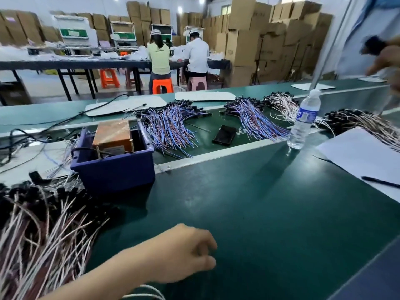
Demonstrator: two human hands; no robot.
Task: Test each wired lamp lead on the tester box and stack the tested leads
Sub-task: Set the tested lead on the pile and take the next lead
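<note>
My left hand (186,252) hovers low over the green bench top (259,213), reaching in from the lower left. Its fingers are loosely curled and I see nothing between them; the hand is a little blurred. A few white wires (147,293) lie under my forearm. A big pile of pink-white lamp leads with black ends (43,224) lies to the left of the hand. Beyond it stands a blue bin (112,169) holding the orange tester box (112,135). My right hand is out of view.
Bundles of blue-purple leads (171,124) and pink-white leads (363,122) lie on the conveyor, with a black phone (224,135) between them. A water bottle (303,122) stands on the rail. White paper (363,156) and a pen (381,181) lie right. A person (385,59) leans in at far right.
</note>
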